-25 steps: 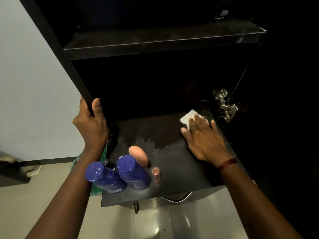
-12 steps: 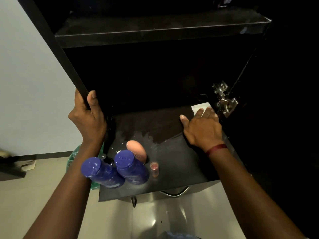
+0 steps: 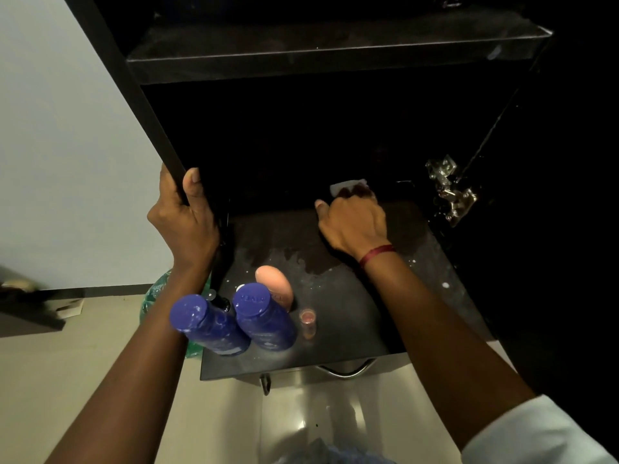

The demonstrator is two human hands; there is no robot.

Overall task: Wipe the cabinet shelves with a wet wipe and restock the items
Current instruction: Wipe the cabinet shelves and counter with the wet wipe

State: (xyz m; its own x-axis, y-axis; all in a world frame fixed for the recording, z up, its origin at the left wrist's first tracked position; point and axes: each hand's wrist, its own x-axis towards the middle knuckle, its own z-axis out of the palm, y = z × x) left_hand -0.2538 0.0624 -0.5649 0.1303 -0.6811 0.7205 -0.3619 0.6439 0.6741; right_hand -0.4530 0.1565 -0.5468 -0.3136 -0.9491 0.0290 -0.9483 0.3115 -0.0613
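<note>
**Head view**

- Left hand (image 3: 182, 222): fingers wrapped around the front edge of the cabinet's side panel (image 3: 140, 105), gripping it.
- Right hand (image 3: 351, 222): reaching deep into the cabinet, fingers curled down over the wipe (image 3: 348, 186) and pressing it to the lower shelf (image 3: 368, 313). Red band (image 3: 376, 254) at the wrist.
- Wipe: white, at the shadowed back of the lower shelf, mostly under the fingers.
- Lower shelf: dark, with white specks and a damp-looking patch mid-shelf.
- Upper shelf (image 3: 335, 51): nothing visible on it.

**Containers**

- Two blue bottles (image 3: 207, 324) (image 3: 263, 318): capped, at the shelf's front left, side by side. Contents not visible.
- Pink bottle (image 3: 274, 286): just behind the blue pair. Closed.
- Vial (image 3: 307, 321): small and clear, with something pinkish inside, just right of the bottles.
- Green bag (image 3: 157, 293): on the floor beside the cabinet. Contents cannot be told.
- Drawer (image 3: 346, 370): under the shelf, closed.

**Risks (judgement)**

- The bottles stand near the front edge. A wide stroke of the wipe, or the forearm swinging left, could tip them onto the floor.
- The small, light vial looks likeliest to topple or roll.
- The hinge (image 3: 450, 192) sits near the wiping hand. A stroke to the right could snag the wipe or scrape the knuckles.
- The area under the bottles stays unwiped unless they are moved.
</note>
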